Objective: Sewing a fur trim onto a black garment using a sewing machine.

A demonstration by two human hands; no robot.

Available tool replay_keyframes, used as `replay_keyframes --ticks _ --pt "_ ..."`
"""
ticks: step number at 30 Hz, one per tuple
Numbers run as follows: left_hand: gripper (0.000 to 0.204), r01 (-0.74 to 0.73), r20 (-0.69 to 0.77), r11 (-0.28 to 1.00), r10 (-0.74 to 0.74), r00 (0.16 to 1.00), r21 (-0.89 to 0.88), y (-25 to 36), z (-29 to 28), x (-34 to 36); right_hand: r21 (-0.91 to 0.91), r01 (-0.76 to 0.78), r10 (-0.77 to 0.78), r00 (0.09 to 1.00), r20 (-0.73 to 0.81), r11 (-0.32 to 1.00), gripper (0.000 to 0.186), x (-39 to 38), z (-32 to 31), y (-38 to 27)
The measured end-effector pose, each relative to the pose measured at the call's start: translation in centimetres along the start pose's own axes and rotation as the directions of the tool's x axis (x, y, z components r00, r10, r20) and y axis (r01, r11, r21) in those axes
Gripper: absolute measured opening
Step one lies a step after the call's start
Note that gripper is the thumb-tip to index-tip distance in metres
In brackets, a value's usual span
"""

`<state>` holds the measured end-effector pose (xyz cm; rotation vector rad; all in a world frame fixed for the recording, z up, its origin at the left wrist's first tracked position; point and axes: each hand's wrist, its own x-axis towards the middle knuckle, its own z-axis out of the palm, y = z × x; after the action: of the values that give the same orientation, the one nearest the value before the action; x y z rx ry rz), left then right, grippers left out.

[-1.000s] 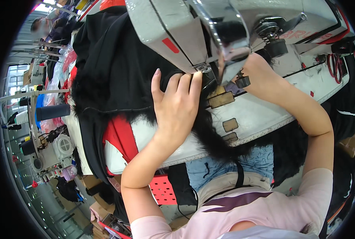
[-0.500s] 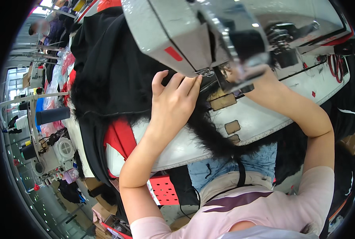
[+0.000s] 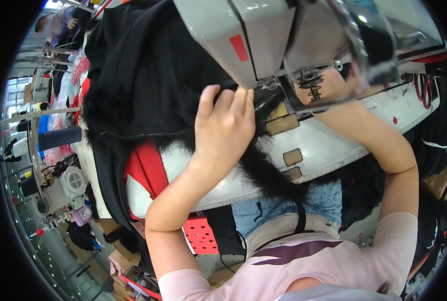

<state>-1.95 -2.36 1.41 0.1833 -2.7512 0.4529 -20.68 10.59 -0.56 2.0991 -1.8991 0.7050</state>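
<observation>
A white sewing machine head (image 3: 218, 35) hangs over the worktable, a red mark on its face. Beneath it spreads a black garment (image 3: 148, 85) edged with long black fur trim (image 3: 278, 180), whose loose end falls over the table's near edge. My left hand (image 3: 226, 123) has its fingers bent and pressed together on the black cloth, just left of the presser foot (image 3: 268, 84). On the far side of a clear plastic guard (image 3: 369, 50), my right hand (image 3: 329, 88) reaches in beside the needle area; the machine's parts and the guard hide its fingers.
Red cloth (image 3: 145, 168) lies under the garment on the white tabletop (image 3: 218, 188). Brownish patches (image 3: 292, 157) mark the table by the needle. A perforated red panel (image 3: 201, 236) is below. Another machine (image 3: 75, 183) stands at the left, and a person (image 3: 55, 25) sits far behind.
The view has shifted slightly, so the machine head sits further right. My left hand stays pressed on the cloth beside the presser foot, its fingers bunched closer. The distant person's hand has risen.
</observation>
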Motion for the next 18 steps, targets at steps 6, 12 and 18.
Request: replay_keyframes --ticks 6,12,18 --pt "0.027 -0.001 0.023 0.999 0.002 1.0 -0.039 0.5 0.3 -1.0 0.082 -0.053 0.065 0.988 -0.14 0.995 0.005 -0.2 0.2 -0.4" --pt "0.035 -0.043 0.119 0.998 0.048 0.992 -0.047 -0.7 -1.5 -1.8 0.015 -0.091 0.089 0.991 0.1 0.996 0.005 0.3 -0.2 0.5" --pt "0.036 -0.058 0.13 0.998 0.059 0.99 -0.007 -0.6 -1.7 -2.6 -0.087 0.064 -0.058 0.996 0.07 0.994 0.007 0.2 0.1 1.5"
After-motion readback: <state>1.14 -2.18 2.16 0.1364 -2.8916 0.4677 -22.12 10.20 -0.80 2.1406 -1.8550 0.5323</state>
